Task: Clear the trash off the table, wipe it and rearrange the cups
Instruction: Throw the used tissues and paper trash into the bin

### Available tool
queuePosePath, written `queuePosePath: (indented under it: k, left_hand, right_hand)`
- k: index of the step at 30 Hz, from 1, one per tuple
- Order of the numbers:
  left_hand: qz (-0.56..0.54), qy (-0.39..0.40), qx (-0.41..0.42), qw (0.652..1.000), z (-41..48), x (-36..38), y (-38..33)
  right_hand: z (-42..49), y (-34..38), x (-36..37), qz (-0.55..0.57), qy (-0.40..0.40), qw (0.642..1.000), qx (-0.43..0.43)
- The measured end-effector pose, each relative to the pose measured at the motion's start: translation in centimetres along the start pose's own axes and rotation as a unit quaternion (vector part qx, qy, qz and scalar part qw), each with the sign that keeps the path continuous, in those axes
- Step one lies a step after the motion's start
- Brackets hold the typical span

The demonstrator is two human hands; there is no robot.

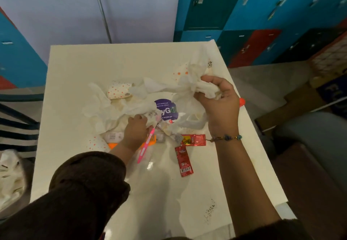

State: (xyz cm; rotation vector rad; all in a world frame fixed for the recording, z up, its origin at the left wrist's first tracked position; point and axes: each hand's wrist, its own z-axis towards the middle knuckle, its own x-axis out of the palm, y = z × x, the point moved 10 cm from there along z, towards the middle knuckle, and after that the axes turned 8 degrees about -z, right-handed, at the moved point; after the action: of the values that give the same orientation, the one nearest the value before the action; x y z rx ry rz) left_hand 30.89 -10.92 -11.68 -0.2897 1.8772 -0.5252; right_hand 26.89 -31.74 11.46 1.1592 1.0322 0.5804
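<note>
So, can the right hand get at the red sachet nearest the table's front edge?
Likely yes: the red sachet lies uncovered on the table. But the right hand grips wadded tissue.

The purple wrapper (166,109) at the centre shows large white "yG" and below it "as you go"; smaller lines blur.

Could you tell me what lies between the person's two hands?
In the head view, a purple wrapper and crumpled tissues lie between the left hand and the right hand.
</note>
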Motion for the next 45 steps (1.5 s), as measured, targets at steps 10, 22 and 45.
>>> queuePosePath:
  k: [10, 22, 45]
  left_hand:
    - [-0.170, -0.119, -0.084, 0.975, -4.3, -6.7, 0.2]
    - [-0.331, -0.304, -0.090, 0.889, -16.0, -17.4, -2.0]
    - [-0.452, -0.527, -0.247, 0.676, -40.1, -27.1, 22.7]
  right_hand:
    - [-1.0, -0.2, -1.7, 0.024, 0.023, 0.999, 0.018]
    - [-5.1, 5.4, 2.3, 0.089, 0.125, 0.988, -0.032]
    - [-24.5, 17.9, 26.4, 0.201, 0.394, 0.897, -0.003]
